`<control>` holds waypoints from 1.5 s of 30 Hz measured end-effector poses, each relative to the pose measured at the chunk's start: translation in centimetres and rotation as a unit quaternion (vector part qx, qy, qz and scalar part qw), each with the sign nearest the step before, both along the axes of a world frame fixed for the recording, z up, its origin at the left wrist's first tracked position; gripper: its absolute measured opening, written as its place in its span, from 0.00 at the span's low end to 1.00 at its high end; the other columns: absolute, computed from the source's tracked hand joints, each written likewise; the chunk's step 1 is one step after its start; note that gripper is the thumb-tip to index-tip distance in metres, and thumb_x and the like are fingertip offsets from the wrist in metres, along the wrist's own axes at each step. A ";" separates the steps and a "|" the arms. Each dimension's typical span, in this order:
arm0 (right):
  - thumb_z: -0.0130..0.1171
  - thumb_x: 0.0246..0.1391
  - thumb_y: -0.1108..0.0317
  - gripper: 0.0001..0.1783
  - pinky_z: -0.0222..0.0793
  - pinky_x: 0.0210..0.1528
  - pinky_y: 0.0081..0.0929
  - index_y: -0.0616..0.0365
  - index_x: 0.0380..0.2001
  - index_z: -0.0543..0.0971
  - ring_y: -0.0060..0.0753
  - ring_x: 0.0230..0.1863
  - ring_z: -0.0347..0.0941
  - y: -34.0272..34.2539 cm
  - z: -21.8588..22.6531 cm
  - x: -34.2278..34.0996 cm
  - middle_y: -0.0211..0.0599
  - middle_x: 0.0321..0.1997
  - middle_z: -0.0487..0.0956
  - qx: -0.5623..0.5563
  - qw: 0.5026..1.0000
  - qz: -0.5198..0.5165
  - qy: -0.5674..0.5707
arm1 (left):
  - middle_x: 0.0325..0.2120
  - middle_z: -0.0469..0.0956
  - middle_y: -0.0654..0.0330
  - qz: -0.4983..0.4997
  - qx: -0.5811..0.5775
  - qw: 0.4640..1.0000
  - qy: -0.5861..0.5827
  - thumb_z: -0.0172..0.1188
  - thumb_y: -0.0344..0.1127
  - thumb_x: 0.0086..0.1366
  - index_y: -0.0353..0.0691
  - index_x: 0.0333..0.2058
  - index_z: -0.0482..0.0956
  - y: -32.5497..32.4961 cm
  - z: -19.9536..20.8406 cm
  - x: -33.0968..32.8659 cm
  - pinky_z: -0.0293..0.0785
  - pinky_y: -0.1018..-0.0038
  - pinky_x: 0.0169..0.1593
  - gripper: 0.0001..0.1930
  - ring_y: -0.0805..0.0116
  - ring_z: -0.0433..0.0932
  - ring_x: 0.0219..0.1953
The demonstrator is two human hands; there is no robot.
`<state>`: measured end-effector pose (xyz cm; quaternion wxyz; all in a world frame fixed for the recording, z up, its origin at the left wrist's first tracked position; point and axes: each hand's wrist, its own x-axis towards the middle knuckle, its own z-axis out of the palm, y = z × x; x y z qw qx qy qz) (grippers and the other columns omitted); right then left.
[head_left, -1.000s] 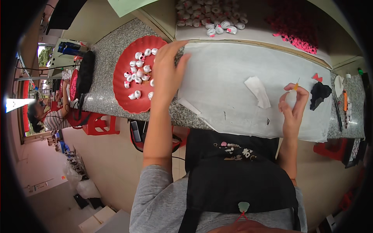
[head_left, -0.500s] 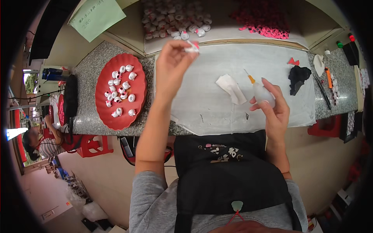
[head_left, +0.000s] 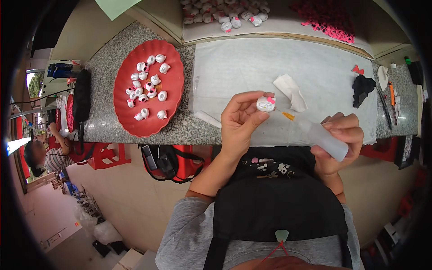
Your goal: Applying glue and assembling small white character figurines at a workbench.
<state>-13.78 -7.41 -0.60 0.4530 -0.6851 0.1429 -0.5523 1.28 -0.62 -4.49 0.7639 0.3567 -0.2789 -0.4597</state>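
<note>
Between the thumb and fingers of my left hand (head_left: 240,119) is a small white cat-head figurine (head_left: 265,104) with a pink bow, its front turned up. My right hand (head_left: 343,137) is wrapped round a translucent squeeze bottle (head_left: 327,139), which lies tilted in the grip. The bottle's orange needle tip (head_left: 288,116) points left at the figurine, its thin end at or very near the figurine's edge; whether it touches I cannot tell. Beyond both hands a folded white tissue (head_left: 291,92) rests on the pale sheet (head_left: 238,58) covering the worktop.
A red scalloped plate (head_left: 173,58) with several white figurines stands left on the granite counter (head_left: 108,58). Piled on the back shelf are white figurines (head_left: 225,13) and pink pieces (head_left: 330,29). A black cloth (head_left: 363,90) and an orange pen (head_left: 391,94) lie right. Another person (head_left: 56,153) sits far left.
My left hand has come down and right from the back shelf with the figurine. My right hand has tilted the bottle, bringing its needle tip close to the figurine.
</note>
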 end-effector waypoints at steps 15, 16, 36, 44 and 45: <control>0.66 0.26 0.69 0.21 0.59 0.25 0.17 0.53 0.25 0.66 0.21 0.21 0.60 1.2 0.6 0.6 0.31 0.26 0.66 -0.001 0.997 -0.019 0.070 | 0.38 0.67 0.46 0.003 0.026 1.000 -0.016 0.52 0.19 0.46 0.31 0.39 0.62 0.3 0.5 -0.1 0.65 0.76 0.42 0.19 0.67 0.70 0.37; 0.66 0.26 0.69 0.21 0.59 0.25 0.17 0.53 0.25 0.66 0.21 0.21 0.60 1.0 0.5 0.5 0.31 0.26 0.66 0.000 0.997 -0.019 0.070 | 0.38 0.67 0.46 0.003 0.026 1.000 -0.016 0.52 0.19 0.46 0.31 0.39 0.62 0.3 0.4 -0.1 0.65 0.76 0.42 0.19 0.67 0.70 0.37; 0.67 0.21 0.77 0.27 0.61 0.22 0.16 0.55 0.30 0.66 0.23 0.22 0.63 0.5 0.1 0.1 0.36 0.30 0.66 -0.063 0.997 0.028 0.039 | 0.37 0.67 0.46 -0.011 0.033 0.999 -0.024 0.51 0.18 0.46 0.31 0.39 0.62 0.3 0.3 -0.3 0.66 0.77 0.41 0.18 0.67 0.70 0.37; 0.66 0.24 0.74 0.24 0.60 0.22 0.17 0.56 0.28 0.65 0.22 0.21 0.61 0.9 0.3 0.5 0.36 0.29 0.65 -0.051 0.997 0.015 0.048 | 0.37 0.67 0.48 -0.003 0.012 0.997 -0.076 0.53 0.18 0.45 0.31 0.38 0.63 0.4 -0.1 -0.2 0.64 0.77 0.42 0.18 0.67 0.67 0.40; 0.65 0.27 0.71 0.21 0.59 0.22 0.16 0.55 0.26 0.65 0.21 0.20 0.59 1.0 0.3 0.6 0.34 0.27 0.65 -0.044 0.997 -0.004 0.058 | 0.37 0.67 0.49 -0.002 0.005 0.995 -0.102 0.53 0.18 0.45 0.31 0.37 0.63 0.4 -0.2 -0.2 0.63 0.77 0.43 0.18 0.66 0.67 0.40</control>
